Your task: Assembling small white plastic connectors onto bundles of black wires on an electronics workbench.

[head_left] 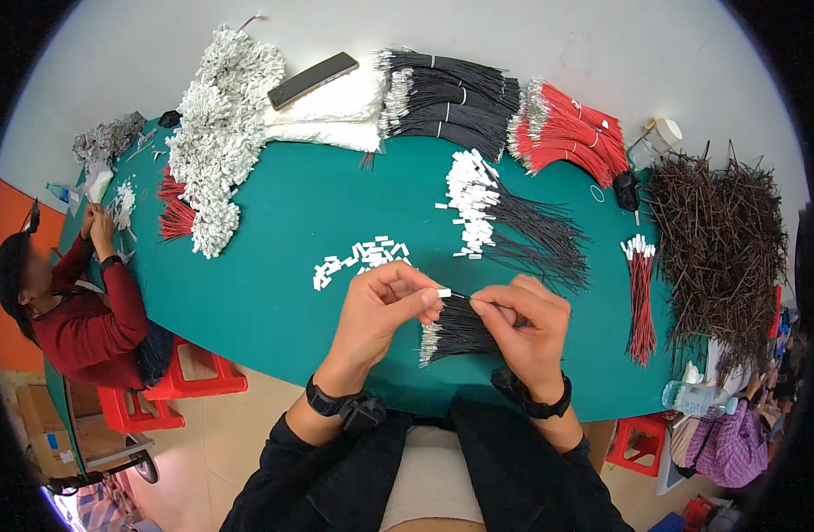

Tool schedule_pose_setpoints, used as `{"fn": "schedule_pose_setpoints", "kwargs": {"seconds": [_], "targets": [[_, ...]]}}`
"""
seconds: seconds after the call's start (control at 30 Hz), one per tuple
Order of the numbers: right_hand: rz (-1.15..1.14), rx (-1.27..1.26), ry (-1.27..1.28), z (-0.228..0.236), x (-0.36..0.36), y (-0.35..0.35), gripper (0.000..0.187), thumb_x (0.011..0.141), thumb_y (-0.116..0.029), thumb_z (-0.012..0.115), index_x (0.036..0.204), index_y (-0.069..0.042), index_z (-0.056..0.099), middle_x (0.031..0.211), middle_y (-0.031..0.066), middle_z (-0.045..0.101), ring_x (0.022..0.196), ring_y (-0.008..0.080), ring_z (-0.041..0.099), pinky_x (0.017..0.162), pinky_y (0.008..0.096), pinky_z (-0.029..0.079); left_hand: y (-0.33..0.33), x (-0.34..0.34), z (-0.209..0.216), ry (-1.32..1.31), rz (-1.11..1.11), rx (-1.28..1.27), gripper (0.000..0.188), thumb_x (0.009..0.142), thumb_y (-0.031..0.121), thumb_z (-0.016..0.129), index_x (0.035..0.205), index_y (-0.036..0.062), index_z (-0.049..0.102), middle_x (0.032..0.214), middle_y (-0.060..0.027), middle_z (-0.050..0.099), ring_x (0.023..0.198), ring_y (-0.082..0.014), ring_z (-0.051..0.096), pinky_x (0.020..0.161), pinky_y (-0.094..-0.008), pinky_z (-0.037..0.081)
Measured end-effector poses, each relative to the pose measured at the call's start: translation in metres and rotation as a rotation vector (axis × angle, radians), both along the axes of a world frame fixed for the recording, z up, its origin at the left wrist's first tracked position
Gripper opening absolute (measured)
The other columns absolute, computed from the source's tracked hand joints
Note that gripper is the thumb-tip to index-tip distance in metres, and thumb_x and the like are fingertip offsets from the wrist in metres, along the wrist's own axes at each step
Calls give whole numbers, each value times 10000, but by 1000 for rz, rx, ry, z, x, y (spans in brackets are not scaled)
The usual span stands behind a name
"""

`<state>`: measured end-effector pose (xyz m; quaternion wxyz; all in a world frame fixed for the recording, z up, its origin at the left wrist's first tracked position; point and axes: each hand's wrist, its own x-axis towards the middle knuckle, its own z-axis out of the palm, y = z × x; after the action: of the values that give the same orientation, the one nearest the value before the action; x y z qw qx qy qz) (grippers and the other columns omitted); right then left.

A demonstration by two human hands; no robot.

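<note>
My left hand (373, 312) pinches a small white connector housing (443, 293) between thumb and forefinger. Facing it, my right hand (533, 330) grips a thin black wire (460, 295) close to its end. The wire's tip is at the housing; whether it sits inside I cannot tell. Under my hands lies a bundle of black wires (460, 339) with bare metal ends pointing left. Loose white housings (340, 266) are scattered just beyond my left hand. Farther off, black wires with white housings on their ends (531, 222) form a fanned pile.
Black wire bundles (456, 93), red wire bundles (575, 133), white bags (336, 111) and a heap of white connectors (216, 133) line the green table's (274, 310) far side. Red wires (642, 301) and a brown wire heap (717, 248) lie right. Another person (79, 310) sits left.
</note>
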<state>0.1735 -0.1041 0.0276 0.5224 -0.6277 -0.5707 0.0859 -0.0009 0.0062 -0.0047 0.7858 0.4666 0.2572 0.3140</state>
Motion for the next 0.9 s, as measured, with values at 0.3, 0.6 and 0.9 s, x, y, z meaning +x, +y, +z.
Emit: {"fn": "schedule_pose_setpoints", "kwargs": {"seconds": [0.3, 0.6, 0.9], "targets": [[49, -92, 115, -1, 0, 0, 133, 769, 7, 801, 879, -54, 757, 589, 22, 487, 544, 159, 464, 554, 317, 346, -1, -2, -1, 16, -31, 63, 65, 892, -48, 728, 942, -35, 689, 853, -124, 728, 764, -173, 726, 693, -284, 602], [52, -82, 143, -7, 2, 3, 106, 785, -16, 802, 876, -49, 762, 594, 21, 508, 548, 152, 465, 562, 315, 347, -6, -1, -3, -12, -13, -2, 56, 887, -60, 727, 917, -32, 688, 862, -131, 728, 750, -175, 725, 678, -280, 603], [84, -111, 202, -10, 4, 1, 100, 791, -31, 803, 880, -60, 770, 583, 14, 501, 546, 142, 452, 565, 314, 342, -9, -1, -4, 17, -40, 20, 59, 887, -63, 730, 917, -35, 687, 883, -139, 731, 775, -180, 731, 702, -285, 606]]}}
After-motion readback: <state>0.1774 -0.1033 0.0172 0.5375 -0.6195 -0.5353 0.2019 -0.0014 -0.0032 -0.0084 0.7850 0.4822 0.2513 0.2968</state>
